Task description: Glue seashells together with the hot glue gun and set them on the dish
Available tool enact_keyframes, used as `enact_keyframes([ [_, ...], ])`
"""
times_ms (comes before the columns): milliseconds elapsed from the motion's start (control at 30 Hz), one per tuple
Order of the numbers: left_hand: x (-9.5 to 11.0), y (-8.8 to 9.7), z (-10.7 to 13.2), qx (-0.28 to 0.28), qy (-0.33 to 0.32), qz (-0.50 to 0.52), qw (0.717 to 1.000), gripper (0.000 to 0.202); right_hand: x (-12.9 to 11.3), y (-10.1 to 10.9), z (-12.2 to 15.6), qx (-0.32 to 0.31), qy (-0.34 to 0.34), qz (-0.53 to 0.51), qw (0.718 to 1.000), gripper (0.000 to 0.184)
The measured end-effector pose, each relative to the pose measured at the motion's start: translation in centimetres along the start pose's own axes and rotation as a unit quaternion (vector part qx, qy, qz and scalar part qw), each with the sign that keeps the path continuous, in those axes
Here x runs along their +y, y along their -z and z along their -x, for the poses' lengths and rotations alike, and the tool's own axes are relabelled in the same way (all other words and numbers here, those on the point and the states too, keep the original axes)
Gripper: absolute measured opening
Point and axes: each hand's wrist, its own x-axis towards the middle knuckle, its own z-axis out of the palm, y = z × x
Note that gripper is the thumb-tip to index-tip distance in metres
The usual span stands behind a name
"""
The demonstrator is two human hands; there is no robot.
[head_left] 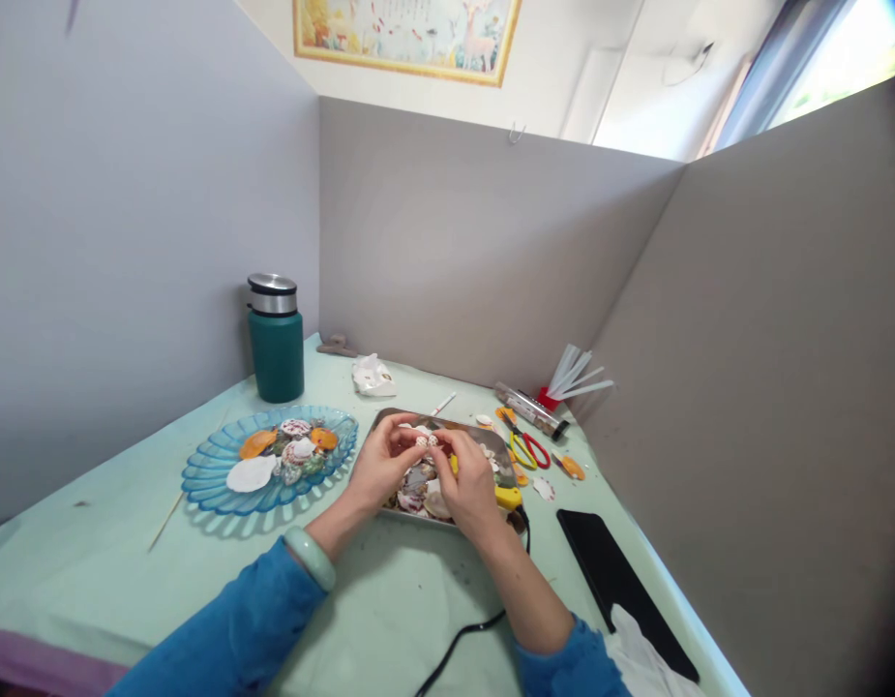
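Above the metal tray (518, 447), my left hand (379, 465) pinches a small white speckled shell (422, 441) between thumb and fingers. My right hand (470, 482) pinches a similar speckled shell (433, 440) right beside it; the two look side by side, and I cannot tell whether they are joined. Several loose seashells (412, 496) lie in the tray below, partly covered by my hands. At the tray's right side a yellow glue gun (508, 498) shows, its body mostly hidden behind my right hand.
To the left, a blue scalloped plate (209, 474) holds shells, with a green bottle (277, 353) behind. Scissors (528, 450), a clear tube (532, 410) and glue sticks (572, 373) lie at right, near a black phone-like slab (621, 586). A black cord (467, 631) crosses the front. Grey partitions (483, 242) surround the table.
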Motion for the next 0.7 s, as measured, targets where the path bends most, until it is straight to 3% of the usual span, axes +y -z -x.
enact_keyframes([
  [267,0.27,0.19,-0.11,0.035,0.045,0.03,0.998,0.053,0.07,0.04,0.02,0.003,0.002,0.008,1.0,0.022],
  [700,0.33,0.4,-0.04,0.01,0.074,0.049,0.996,0.05,0.09,0.07,0.0,0.005,0.013,0.005,1.0,0.02],
])
